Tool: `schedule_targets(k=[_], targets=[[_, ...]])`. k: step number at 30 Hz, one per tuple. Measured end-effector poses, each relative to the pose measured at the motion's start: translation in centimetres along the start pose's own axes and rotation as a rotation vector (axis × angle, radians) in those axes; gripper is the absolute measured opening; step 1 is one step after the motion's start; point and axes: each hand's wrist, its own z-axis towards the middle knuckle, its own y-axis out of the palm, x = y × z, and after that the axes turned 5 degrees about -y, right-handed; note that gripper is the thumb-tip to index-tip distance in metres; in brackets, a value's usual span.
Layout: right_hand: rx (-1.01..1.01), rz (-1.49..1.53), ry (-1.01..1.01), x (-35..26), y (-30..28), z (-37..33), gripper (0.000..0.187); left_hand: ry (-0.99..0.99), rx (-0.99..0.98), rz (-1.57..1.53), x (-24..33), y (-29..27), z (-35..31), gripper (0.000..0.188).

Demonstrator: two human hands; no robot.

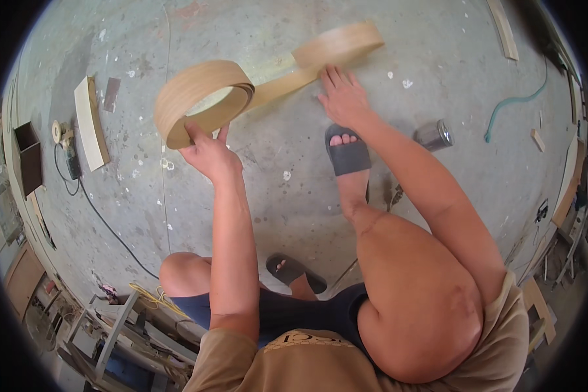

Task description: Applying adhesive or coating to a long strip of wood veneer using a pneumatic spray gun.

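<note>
My left hand (210, 153) grips the lower rim of a large coil of wood-grain edge banding (196, 81), its thumb inside the loop and its fingers partly hidden by the band. From this coil a flat strip (281, 88) runs right to a second coil (338, 44), which is smeared by motion. My right hand (343, 98) is stretched out with its fingers apart, the tips at the strip just below the second coil. Whether they press on the strip or only rest beside it, I cannot tell.
A metal can (436, 135) lies right of my sandalled foot (349, 153). Curved wooden pieces (91, 124) and a corded power tool (70, 157) are on the left. A green hose (513, 101) curves at the right. A grey metal frame (114, 333) stands at the lower left.
</note>
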Motion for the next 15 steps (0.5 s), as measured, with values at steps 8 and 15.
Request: schedule_targets(k=[8, 15], targets=[[-0.121, 0.009, 0.016, 0.5, -1.2, 0.5, 0.069, 0.009, -0.019, 0.023, -0.3, 1.1, -0.4, 0.036], [-0.066, 0.174, 0.176, -0.3, -2.6, 1.8, 0.067, 0.045, -0.057, 0.115, 0.6, 0.6, 0.0, 0.037]])
